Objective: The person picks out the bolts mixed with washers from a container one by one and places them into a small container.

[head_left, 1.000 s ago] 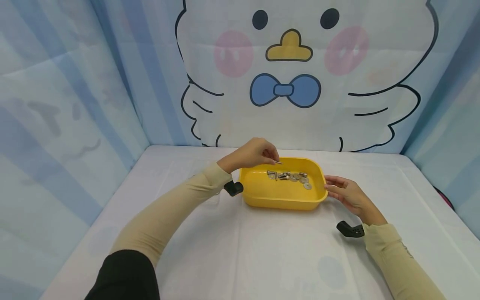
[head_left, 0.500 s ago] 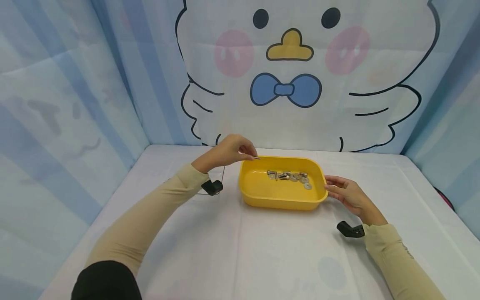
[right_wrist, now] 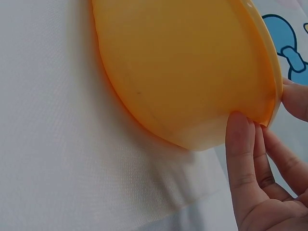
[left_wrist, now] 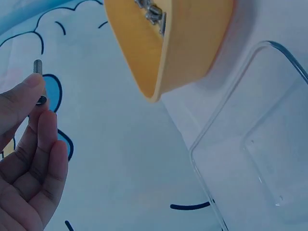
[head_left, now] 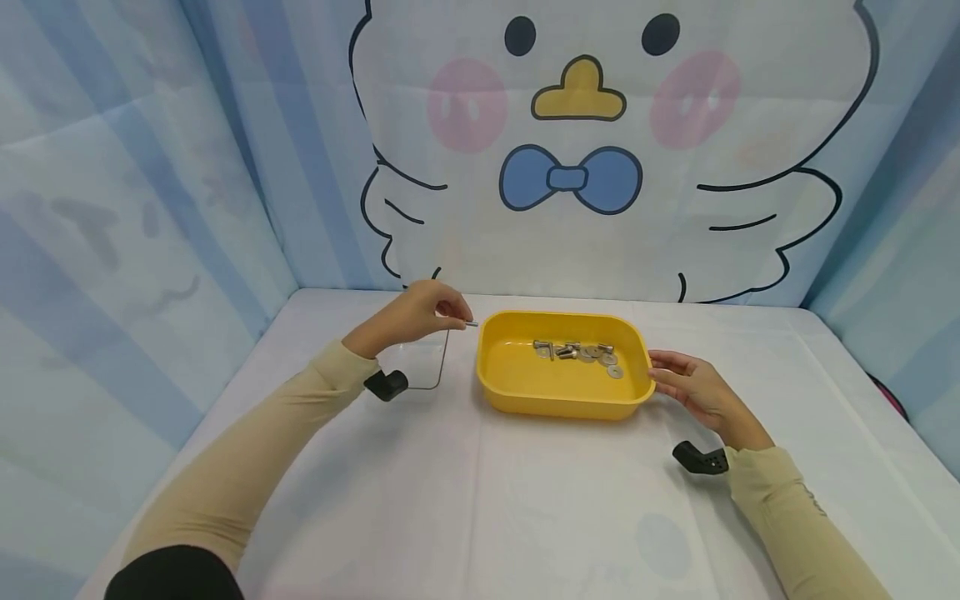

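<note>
Left fingers [left_wrist: 47,127] in a pinch

The wrist views are looking dimmer than the head view; the tray [right_wrist: 178,67] is softly shadowing the table [right_wrist: 43,125] beside the right fingers [right_wrist: 240,154].

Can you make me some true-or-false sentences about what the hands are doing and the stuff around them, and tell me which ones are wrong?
1. The right hand touches the yellow tray. True.
2. The left hand holds a spoon. False: its fingers pinch a screw.
3. Pencils fill the tray. False: round washers and other metal parts lie inside it.
4. A clear container is left of the tray. True.
5. The curtain shows a red bow tie. False: it's blue.
</note>
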The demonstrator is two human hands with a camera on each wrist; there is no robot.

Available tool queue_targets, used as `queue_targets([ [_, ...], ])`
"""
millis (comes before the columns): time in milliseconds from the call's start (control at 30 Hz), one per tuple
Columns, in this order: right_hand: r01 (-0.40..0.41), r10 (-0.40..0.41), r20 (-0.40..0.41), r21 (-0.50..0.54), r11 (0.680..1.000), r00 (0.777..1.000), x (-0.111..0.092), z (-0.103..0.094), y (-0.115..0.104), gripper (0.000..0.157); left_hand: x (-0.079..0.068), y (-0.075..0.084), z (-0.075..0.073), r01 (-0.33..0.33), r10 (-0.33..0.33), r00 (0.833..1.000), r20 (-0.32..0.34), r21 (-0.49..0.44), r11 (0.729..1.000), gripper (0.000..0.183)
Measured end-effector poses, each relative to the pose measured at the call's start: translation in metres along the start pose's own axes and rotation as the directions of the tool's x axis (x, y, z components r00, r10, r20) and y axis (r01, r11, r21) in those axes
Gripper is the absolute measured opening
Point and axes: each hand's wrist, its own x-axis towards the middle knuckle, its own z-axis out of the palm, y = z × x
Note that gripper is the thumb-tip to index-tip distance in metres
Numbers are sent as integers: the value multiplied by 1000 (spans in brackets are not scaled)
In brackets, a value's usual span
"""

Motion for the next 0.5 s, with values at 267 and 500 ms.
queue_targets([
  [267, -4, 4, -4, 0, 1000, 1000, 0, 0, -1, 72, -14, -17, -6, 13, -13, 999, -43, 10, 1000, 10],
  [500, -6, 6, -2, 7, 1000, 1000, 0, 0, -1, 71, -24, -32, -8, 47, -47, 998, -52, 17, 999, 13],
])
